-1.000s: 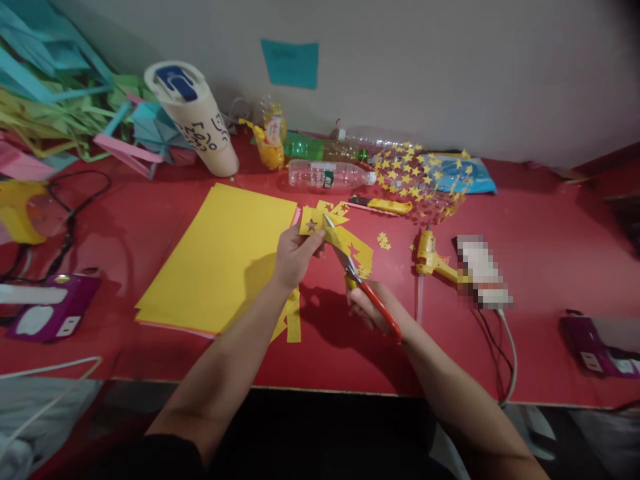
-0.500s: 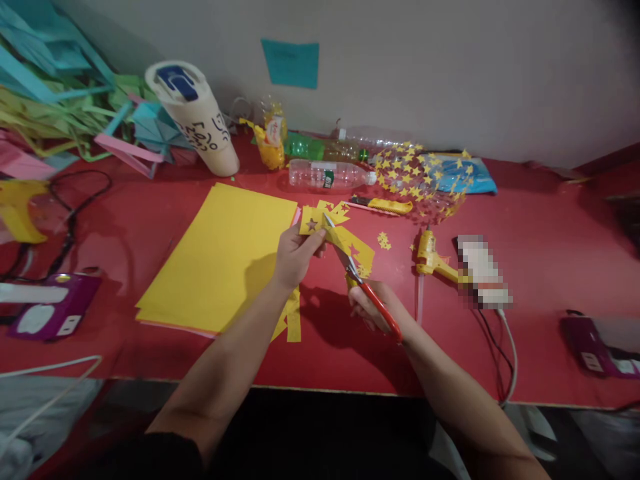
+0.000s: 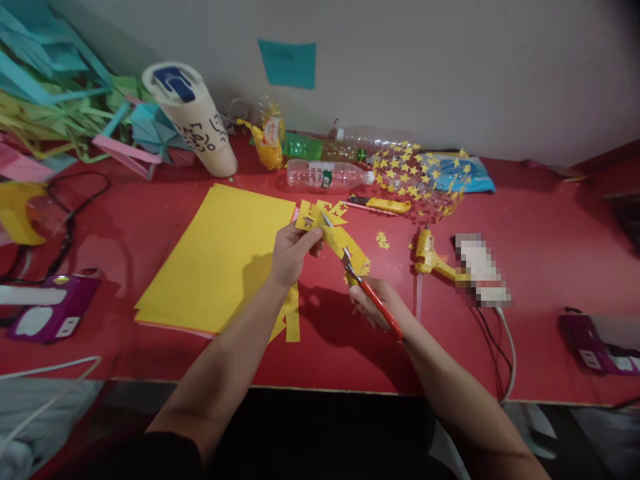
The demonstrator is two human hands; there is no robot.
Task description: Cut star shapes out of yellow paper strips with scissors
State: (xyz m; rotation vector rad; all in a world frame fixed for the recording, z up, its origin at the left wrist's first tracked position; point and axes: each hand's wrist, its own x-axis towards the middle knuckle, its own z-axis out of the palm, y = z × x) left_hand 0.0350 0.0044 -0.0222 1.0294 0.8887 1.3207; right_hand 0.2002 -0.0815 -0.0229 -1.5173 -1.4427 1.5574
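Observation:
My left hand [image 3: 293, 252] pinches a strip of yellow paper [image 3: 344, 241] with star-shaped holes in it. Closed round the red-handled scissors [image 3: 379, 307] is my right hand [image 3: 376, 297]. The scissors point up and left, their blades lying at the paper, one tip near my left fingertips. Yellow paper scraps [image 3: 293, 320] lie under my left wrist, beside a stack of yellow sheets [image 3: 220, 260]. Small yellow stars [image 3: 383, 240] rest on the red table beyond my right hand.
Behind are a white tumbler [image 3: 200, 127], plastic bottles [image 3: 325, 175], a yellow cutter [image 3: 387, 205] and a clear form covered in stars [image 3: 420, 173]. A yellow glue gun [image 3: 426, 253] and a blurred device [image 3: 481, 270] lie right. Folded paper [image 3: 75, 100] fills the back left.
The paper strip has turned slightly between my hands, and the scissor blades look closer together. My grips stay the same. The whole view has shifted a little.

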